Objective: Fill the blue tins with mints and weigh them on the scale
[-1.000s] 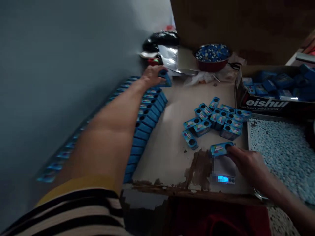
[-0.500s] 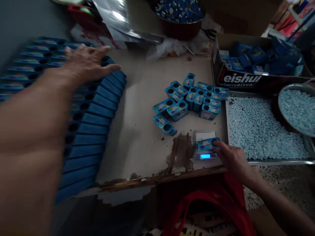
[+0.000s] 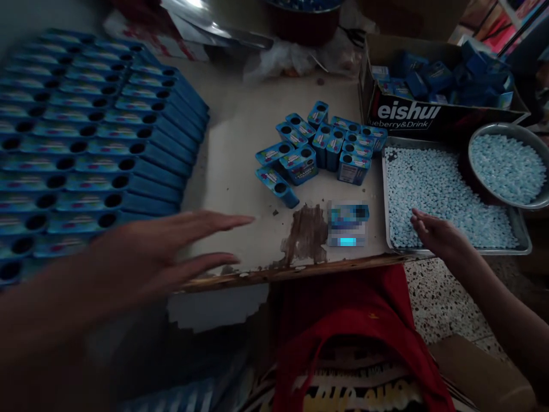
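Observation:
My left hand (image 3: 171,252) hovers open over the near edge of the table (image 3: 240,171), fingers stretched out, holding nothing. It lies just in front of rows of blue boxes (image 3: 94,137) laid flat at the left. My right hand (image 3: 437,234) reaches onto the near corner of a metal tray (image 3: 521,243) of pale blue tablets (image 3: 433,189), fingers curled together at the tablets; what they hold is hidden. One blue box (image 3: 348,213) rests on a small scale with a lit display (image 3: 347,240) between my hands. A loose cluster of blue boxes (image 3: 321,149) stands beyond it.
A cardboard carton (image 3: 407,111) of blue boxes stands at the back right. A round metal bowl (image 3: 506,166) of tablets overlaps the tray. A red bowl (image 3: 304,23) and foil sheets (image 3: 214,28) lie at the back. A red bag (image 3: 355,320) sits below the table edge.
My left hand drew back from the far rows of boxes to the near table edge. My right hand let go of the box on the scale and moved right to the tablet tray.

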Available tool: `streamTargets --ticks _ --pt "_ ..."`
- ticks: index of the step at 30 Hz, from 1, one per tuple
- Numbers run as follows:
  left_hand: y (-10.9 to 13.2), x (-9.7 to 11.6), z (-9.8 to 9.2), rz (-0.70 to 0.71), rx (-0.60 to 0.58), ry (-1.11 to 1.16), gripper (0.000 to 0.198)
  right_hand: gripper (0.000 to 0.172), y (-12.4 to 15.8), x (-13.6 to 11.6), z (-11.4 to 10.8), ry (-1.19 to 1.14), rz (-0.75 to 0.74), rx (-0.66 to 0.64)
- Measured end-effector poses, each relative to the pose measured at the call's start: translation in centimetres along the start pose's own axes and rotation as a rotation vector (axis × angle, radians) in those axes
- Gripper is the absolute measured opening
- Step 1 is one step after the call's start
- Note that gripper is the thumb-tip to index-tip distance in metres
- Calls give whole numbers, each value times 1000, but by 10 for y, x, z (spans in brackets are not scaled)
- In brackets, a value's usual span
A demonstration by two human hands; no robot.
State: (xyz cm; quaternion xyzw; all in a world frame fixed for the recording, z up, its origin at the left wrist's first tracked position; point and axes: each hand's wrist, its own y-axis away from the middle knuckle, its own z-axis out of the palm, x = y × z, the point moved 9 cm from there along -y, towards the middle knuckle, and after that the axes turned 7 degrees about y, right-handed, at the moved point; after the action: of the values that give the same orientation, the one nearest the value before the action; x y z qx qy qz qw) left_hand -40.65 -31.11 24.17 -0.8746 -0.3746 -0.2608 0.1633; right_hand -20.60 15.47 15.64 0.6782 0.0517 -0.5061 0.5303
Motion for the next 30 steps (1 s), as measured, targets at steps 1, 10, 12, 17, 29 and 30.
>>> streamTargets --ticks 1,10,12,17,29,30 --pt "7 19 23 41 -49 64 67 23 4 0 15 91 -3 -79" --pt "-7 49 124 -28 120 266 37 14 46 -88 162 1382 -606 -514" --pt "-9 48 123 -32 170 310 37 12 47 -98 180 1549 -661 -520" --pt "-14 36 127 -78 204 465 44 15 52 -101 203 1751 -850 -488" --pt "-17 12 125 -61 179 532 45 31 69 -69 229 2175 -946 -403" --pt "-17 10 123 -63 179 529 45 31 71 -65 229 2211 -927 -411"
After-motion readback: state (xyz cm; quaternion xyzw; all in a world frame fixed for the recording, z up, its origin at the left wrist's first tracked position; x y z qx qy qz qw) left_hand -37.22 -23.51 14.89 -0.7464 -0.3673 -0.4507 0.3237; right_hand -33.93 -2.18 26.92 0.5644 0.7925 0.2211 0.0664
